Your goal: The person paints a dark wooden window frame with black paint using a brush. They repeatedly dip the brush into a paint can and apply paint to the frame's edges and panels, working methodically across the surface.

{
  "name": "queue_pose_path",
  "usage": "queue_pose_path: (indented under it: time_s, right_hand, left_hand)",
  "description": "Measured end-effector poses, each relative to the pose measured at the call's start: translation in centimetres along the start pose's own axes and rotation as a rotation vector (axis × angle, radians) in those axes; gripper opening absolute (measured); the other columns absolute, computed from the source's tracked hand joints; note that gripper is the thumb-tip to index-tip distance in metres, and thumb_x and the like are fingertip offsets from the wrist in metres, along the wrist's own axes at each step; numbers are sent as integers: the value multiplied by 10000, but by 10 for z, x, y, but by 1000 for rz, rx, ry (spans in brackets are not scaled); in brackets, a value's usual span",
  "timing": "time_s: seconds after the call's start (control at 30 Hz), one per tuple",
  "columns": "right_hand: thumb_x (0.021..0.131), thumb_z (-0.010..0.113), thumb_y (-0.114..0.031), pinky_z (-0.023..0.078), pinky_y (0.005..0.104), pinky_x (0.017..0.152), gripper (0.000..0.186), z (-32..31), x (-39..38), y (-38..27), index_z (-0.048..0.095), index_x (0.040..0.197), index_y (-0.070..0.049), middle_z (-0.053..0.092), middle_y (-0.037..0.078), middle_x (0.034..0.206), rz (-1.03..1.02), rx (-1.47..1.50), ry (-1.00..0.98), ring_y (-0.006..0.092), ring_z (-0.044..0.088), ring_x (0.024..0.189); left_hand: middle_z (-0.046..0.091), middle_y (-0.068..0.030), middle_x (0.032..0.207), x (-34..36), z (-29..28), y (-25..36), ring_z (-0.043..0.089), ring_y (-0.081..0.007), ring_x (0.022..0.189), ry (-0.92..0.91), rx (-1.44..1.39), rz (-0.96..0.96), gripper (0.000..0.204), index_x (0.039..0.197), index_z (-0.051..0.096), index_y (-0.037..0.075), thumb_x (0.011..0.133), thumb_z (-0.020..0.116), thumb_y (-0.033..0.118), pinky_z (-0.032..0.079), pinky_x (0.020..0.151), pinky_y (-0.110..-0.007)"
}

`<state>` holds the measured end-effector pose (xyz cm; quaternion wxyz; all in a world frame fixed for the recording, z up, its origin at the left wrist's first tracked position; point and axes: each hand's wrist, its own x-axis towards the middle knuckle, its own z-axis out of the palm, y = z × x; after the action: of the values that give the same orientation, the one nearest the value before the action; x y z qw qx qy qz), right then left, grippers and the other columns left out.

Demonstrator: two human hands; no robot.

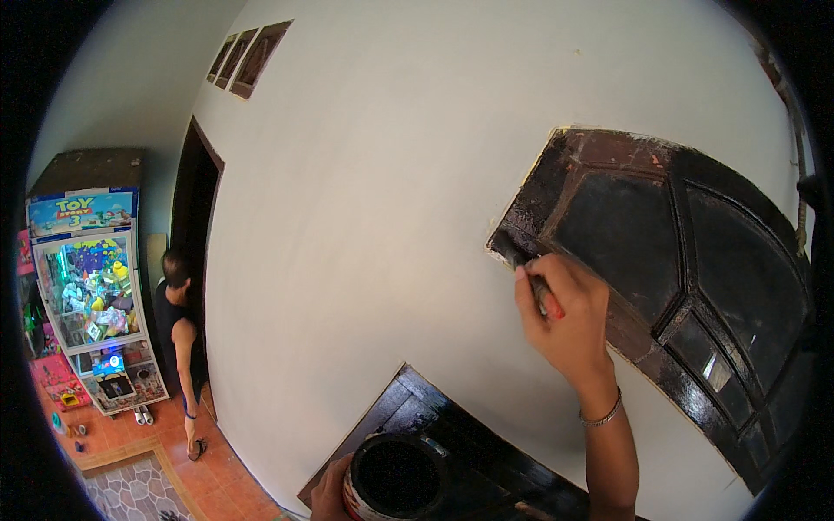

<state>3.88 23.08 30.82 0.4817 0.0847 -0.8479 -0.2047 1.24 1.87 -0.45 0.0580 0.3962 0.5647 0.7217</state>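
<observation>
My right hand (569,317) grips a paintbrush (547,300) with a red-tipped handle. Its dark bristles press on the lower left corner of a wooden window frame (625,149) set in the wall. Glossy black paint covers parts of that frame, while its top and lower edge still show dull brown wood. At the bottom, my left hand (330,493) is wrapped around the side of an open paint can (398,478) with dark contents. Behind the can is a second dark wooden frame (417,395) with a wet-looking shine.
A pale wall (365,217) surrounds both frames. Far left, a lit claw machine (94,286) full of toys stands on orange floor tiles (204,443). Beside a dark doorway (193,174), a person (181,330) in dark clothes faces away. Small vents (261,56) sit high up.
</observation>
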Motion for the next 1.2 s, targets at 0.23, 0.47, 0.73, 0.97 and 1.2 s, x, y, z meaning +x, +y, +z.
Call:
queue_pose_path:
  time_s: [0.23,0.47,0.73,0.97,1.2]
  right_hand:
    - [886,756,-6,469,306,546,114,6,-4,-2,646,862,13,671,122,737,15,25,13,186,618,573]
    - [875,756,7,434,300,521,103,6,-4,1,653,862,12,652,100,718,47,96,53,167,527,523]
    - [873,742,-16,430,371,511,109,-9,-5,1,635,870,-37,571,100,668,63,47,-3,249,535,515]
    - [861,802,-16,476,276,563,198,-70,-43,-23,605,871,-34,586,18,709,521,203,408,120,572,568]
    - [690,972,-97,500,257,532,500,-112,-148,-110,554,951,-15,562,64,814,707,302,651,140,601,606]
  left_hand:
    - [660,-206,1278,-1,0,-4,668,-298,1176,5,13,-10,1116,1443,437,-22,565,1037,319,545,994,-432]
    - [660,-210,1276,0,0,-3,672,-302,1165,-3,58,-2,1131,1446,434,-24,555,1039,324,549,984,-433]
    - [669,-207,1253,-1,4,-7,681,-301,1142,-2,29,13,1096,1434,452,-28,569,1036,306,556,965,-433]
    - [668,-198,1248,7,22,-13,681,-294,1135,-36,7,128,1081,1426,457,-34,587,1032,331,558,961,-425]
    - [570,-221,1417,33,56,-11,595,-340,1314,-242,12,102,1254,1479,342,-27,559,1026,480,491,1112,-459]
